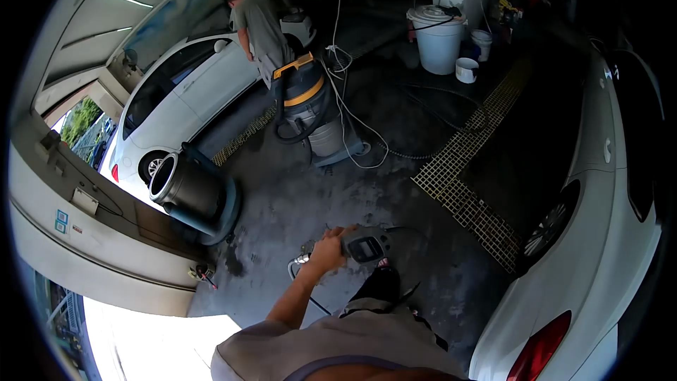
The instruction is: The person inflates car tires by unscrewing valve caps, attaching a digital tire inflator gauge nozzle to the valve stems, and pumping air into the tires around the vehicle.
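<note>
My left hand (328,250) is in front of my body, its fingers wrapped round the side of a dark handheld device (365,245). A small rectangular display shows on the device's face. Near my wrist is a metal hose fitting (302,259), from which a hose curves down towards my shirt. A thin dark line runs off to the right from the device. My right hand cannot be seen.
White cars stand at the left (204,85) and right (599,226). A wet vacuum (314,109) with looped cords is ahead, an open drum on a cart (194,187) left. Another person (262,28) bends by the left car. Beyond are a white bucket (438,46) and floor grating (458,176).
</note>
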